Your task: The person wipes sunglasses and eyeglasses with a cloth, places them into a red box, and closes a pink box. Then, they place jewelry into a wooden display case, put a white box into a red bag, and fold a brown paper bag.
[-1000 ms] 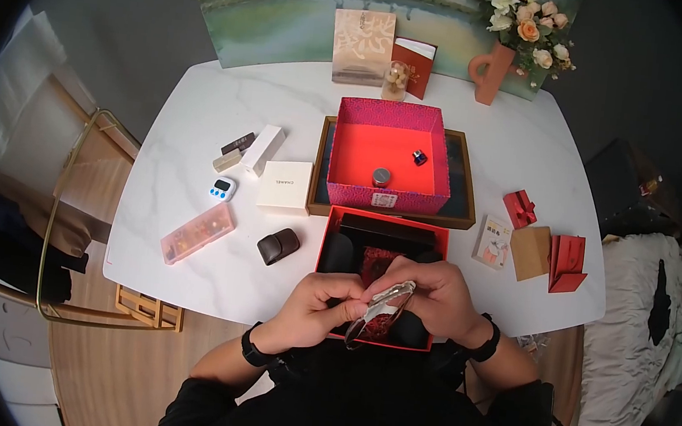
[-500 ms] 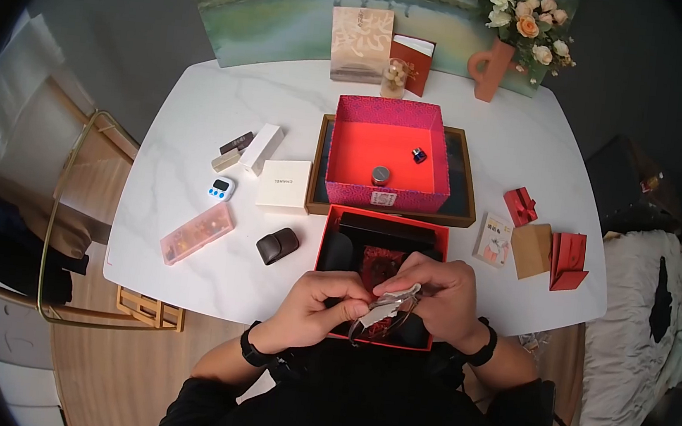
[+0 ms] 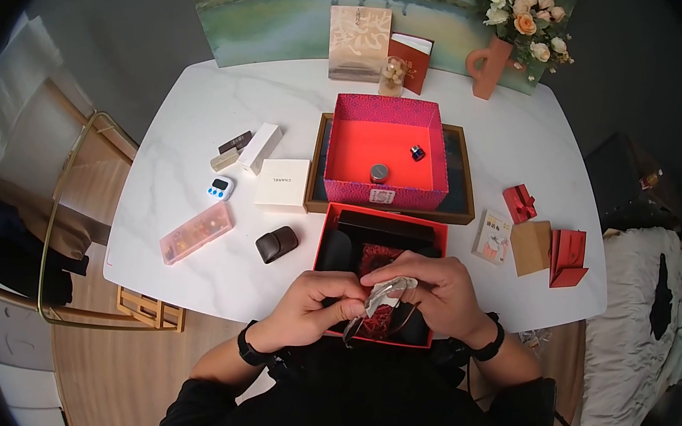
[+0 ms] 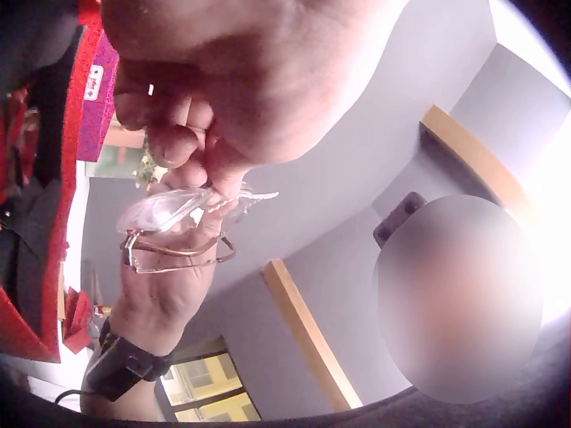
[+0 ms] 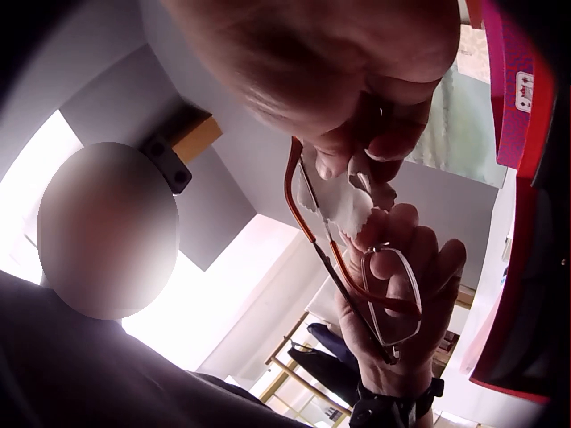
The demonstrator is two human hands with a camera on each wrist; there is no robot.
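Pinching a thin-framed pair of glasses [image 3: 375, 321] and a small wipe [image 3: 385, 294] between them, the left hand [image 3: 316, 304] and right hand [image 3: 436, 294] meet above the open red box [image 3: 326, 240] at the worktop's [image 3: 201, 123] near edge; beyond stands a pink box [image 3: 387, 110].

It looked like a room in a home, set up for gift packing. A white marble-patterned oval table [image 3: 202, 107] stood on a wood-plank floor [image 3: 116, 372], with a large landscape painting [image 3: 288, 8] leaning against the dark wall. A terracotta vase of pale roses [image 3: 494, 63] stood at the back, and rumpled white bedding [image 3: 636, 327] lay just beside the table.
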